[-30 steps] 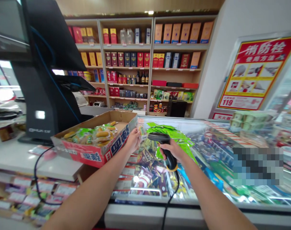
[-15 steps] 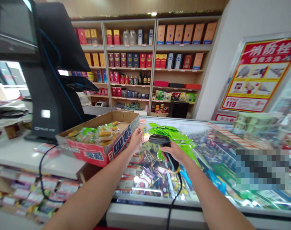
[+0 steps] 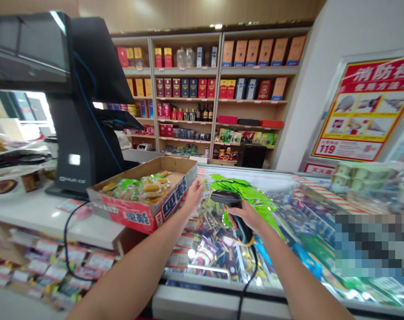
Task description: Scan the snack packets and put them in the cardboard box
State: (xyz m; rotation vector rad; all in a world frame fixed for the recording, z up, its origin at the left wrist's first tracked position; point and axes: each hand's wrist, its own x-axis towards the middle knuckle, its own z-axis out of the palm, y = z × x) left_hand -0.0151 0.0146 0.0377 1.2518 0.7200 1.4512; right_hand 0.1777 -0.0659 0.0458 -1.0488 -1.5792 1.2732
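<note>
My right hand (image 3: 248,217) is wrapped round the handle of a black barcode scanner (image 3: 226,197), whose head points left toward my other hand. In my left hand (image 3: 195,194) is a small wrapped snack packet (image 3: 206,186), pinched at the fingertips just left of the scanner head. Beside my left forearm stands a red cardboard box (image 3: 135,217), open on top, with several wrapped yellow snacks (image 3: 152,189) and green packets inside. Bright green bags (image 3: 245,189) lie on the glass counter behind the scanner. The scanner's cable (image 3: 247,284) hangs down over the counter's front edge.
A black cash register terminal (image 3: 85,146) rises at the left on a white counter (image 3: 89,226). Several packaged snacks show through the glass counter (image 3: 208,271). At the right sit pale green cartons (image 3: 358,175). Shelves of boxes and bottles (image 3: 187,115) line the back wall.
The whole view has shifted slightly, so things appear a little farther right and lower. Both hands keep their hold on the scanner and the snack packet, close together.
</note>
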